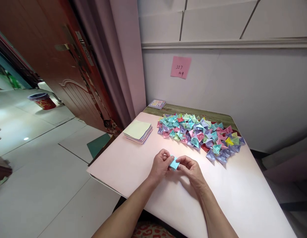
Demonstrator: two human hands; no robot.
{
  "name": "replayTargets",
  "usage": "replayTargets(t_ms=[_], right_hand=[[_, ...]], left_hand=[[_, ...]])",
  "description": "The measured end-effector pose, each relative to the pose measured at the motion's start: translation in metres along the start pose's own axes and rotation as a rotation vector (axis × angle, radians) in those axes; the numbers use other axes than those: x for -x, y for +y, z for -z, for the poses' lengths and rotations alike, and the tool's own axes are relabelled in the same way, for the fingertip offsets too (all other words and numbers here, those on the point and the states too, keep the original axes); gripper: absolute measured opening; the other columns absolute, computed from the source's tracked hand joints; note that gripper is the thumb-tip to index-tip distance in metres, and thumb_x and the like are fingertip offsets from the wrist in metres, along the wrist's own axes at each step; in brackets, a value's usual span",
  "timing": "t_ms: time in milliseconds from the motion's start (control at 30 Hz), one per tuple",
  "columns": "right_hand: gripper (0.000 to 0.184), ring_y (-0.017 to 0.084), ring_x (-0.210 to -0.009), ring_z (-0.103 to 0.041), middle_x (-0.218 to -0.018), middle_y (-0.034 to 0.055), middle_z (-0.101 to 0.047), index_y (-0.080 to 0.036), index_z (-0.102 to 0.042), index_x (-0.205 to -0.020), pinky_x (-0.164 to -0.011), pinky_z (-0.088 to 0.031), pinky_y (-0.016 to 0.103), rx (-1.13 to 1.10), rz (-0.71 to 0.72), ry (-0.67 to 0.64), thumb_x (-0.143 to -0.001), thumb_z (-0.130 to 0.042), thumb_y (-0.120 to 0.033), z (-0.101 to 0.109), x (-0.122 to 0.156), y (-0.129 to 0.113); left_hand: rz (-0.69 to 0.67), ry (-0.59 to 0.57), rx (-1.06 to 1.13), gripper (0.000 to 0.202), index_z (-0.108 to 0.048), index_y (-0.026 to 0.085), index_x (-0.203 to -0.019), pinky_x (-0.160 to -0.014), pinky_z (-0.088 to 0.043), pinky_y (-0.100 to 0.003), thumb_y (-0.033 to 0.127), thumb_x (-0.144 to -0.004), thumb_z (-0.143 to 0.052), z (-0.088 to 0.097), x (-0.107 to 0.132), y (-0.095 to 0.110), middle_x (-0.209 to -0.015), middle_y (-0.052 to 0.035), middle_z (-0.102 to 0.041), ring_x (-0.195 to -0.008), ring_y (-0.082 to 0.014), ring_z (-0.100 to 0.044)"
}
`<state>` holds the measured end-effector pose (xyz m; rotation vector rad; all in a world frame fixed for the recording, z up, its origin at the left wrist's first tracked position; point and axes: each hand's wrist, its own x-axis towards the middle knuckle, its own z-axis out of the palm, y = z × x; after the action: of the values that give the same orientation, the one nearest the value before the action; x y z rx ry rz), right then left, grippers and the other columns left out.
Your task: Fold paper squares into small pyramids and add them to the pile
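Between my two hands is a small folded square of light blue paper (174, 164), held just above the table. My left hand (161, 164) pinches its left side, with the thumb on top. The fingers of my right hand (191, 168) are closed on its right edge. Beyond my hands lies a broad heap of folded paper boats (195, 142) in blue, purple, pink, green, yellow and red. A stack of square paper sheets (137, 130), pale yellow on top, lies to the left of the heap.
The pale pink table top (113, 162) ends at a wall with a handwritten pink note (180, 67). A small printed pack (157, 104) sits at the back left corner. To the left are a reddish-brown door (56, 56) and a bin (42, 100) on the tiled floor.
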<state>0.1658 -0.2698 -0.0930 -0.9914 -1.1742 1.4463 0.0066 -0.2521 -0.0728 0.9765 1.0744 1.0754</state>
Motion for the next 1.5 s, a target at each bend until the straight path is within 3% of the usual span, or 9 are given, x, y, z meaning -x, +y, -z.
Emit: replayTargets(t_ms=[167,333,533,767,967,1133,1233,1333,1500], right_hand=[[0.021,0.017,-0.072,-0.062,-0.078,0.0019,-0.068,-0.02,-0.069,-0.086,-0.069,-0.049,0.029,0.012,0.026,0.107,-0.071,-0.076,-0.032,-0.001,-0.001,-0.003],[0.022,0.017,-0.067,-0.062,-0.072,0.0016,-0.068,-0.02,-0.07,-0.082,-0.067,-0.05,0.03,0.022,0.091,0.208,-0.069,-0.078,-0.035,0.002,-0.003,-0.003],[0.021,0.016,-0.062,-0.061,-0.067,0.0017,-0.068,-0.019,-0.071,-0.077,-0.063,-0.049,0.029,0.086,0.095,0.22,-0.072,-0.078,-0.039,0.001,-0.003,-0.001],[0.03,0.015,-0.058,-0.058,-0.063,0.0008,-0.063,-0.018,-0.065,-0.071,-0.058,-0.047,0.027,0.109,0.079,0.321,-0.071,-0.078,-0.046,-0.001,-0.004,0.001],[0.033,0.014,-0.056,-0.056,-0.064,-0.0008,-0.061,-0.02,-0.06,-0.073,-0.053,-0.045,0.025,0.047,0.087,0.35,-0.067,-0.08,-0.045,-0.002,-0.004,0.001],[0.048,0.015,-0.058,-0.058,-0.067,-0.0004,-0.065,-0.02,-0.062,-0.102,-0.054,-0.046,0.026,-0.056,-0.031,0.234,-0.067,-0.08,-0.046,-0.001,-0.003,-0.002],[0.039,0.015,-0.056,-0.057,-0.066,0.0008,-0.065,-0.018,-0.068,-0.089,-0.052,-0.043,0.025,-0.019,-0.128,0.136,-0.067,-0.079,-0.049,-0.001,-0.002,-0.002],[0.034,0.012,-0.05,-0.049,-0.057,-0.0012,-0.06,-0.017,-0.066,-0.069,-0.048,-0.037,0.024,0.011,-0.144,0.145,-0.067,-0.079,-0.048,0.001,-0.002,0.0],[0.035,0.012,-0.049,-0.048,-0.055,-0.0019,-0.059,-0.017,-0.066,-0.073,-0.048,-0.037,0.024,-0.104,-0.167,0.249,-0.064,-0.081,-0.048,0.002,-0.004,0.001]], left_hand=[[-0.078,-0.143,-0.058,0.031,-0.059,0.016,-0.079,-0.05,-0.043,-0.019,0.045,-0.079,-0.068,0.005,0.004,0.008,-0.065,0.001,-0.061,-0.054,-0.0092,-0.055],[-0.139,-0.226,-0.04,0.033,-0.068,0.014,-0.093,-0.07,-0.051,-0.025,0.033,-0.068,-0.079,0.007,0.006,0.015,-0.083,-0.0048,-0.069,-0.075,-0.0158,-0.064],[-0.163,-0.128,-0.075,0.024,-0.069,0.013,-0.075,-0.062,-0.052,-0.027,0.037,-0.074,-0.074,0.004,0.005,0.013,-0.069,-0.0044,-0.068,-0.061,-0.0153,-0.062],[-0.196,-0.017,-0.097,0.024,-0.064,0.014,-0.073,-0.059,-0.048,-0.023,0.037,-0.077,-0.071,-0.008,0.008,0.002,-0.066,-0.0009,-0.062,-0.059,-0.0118,-0.058],[-0.168,0.025,0.02,0.039,-0.058,0.017,-0.103,-0.058,-0.049,-0.024,0.036,-0.073,-0.073,-0.017,0.009,0.002,-0.068,0.0014,-0.063,-0.058,-0.0124,-0.058],[0.004,-0.023,0.058,0.04,-0.062,0.014,-0.095,-0.057,-0.047,-0.025,0.034,-0.064,-0.077,-0.007,0.004,0.004,-0.061,0.002,-0.061,-0.054,-0.0119,-0.057],[0.044,-0.132,-0.018,0.04,-0.063,0.015,-0.097,-0.052,-0.043,-0.023,0.03,-0.063,-0.077,0.0,0.003,0.003,-0.06,0.0033,-0.06,-0.051,-0.0109,-0.055],[0.064,-0.213,-0.083,0.04,-0.06,0.015,-0.1,-0.048,-0.041,-0.021,0.03,-0.066,-0.074,0.003,0.004,0.002,-0.061,0.0036,-0.058,-0.05,-0.0108,-0.054],[-0.015,-0.276,-0.048,0.056,-0.058,0.018,-0.116,-0.063,-0.046,-0.024,0.022,-0.064,-0.078,0.001,0.008,0.008,-0.076,0.0001,-0.063,-0.069,-0.0136,-0.06]])
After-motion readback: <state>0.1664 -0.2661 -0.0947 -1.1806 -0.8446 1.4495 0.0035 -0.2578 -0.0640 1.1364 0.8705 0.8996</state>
